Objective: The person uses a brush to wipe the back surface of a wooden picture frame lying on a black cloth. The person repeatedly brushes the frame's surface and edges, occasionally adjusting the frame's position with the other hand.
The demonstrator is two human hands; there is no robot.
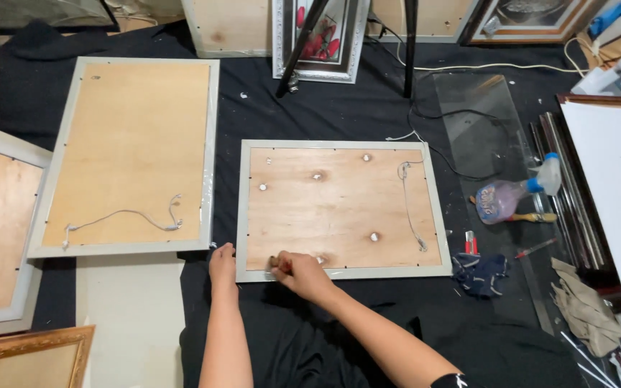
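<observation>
Pressing my left hand (222, 260) flat at the face-down frame (341, 208)'s near-left corner, I grip what seems a small tool (276, 262) in my closed right hand (302, 273), nearer on its near rail, long axis three-to-nine, frame at twelve o'clock.
</observation>
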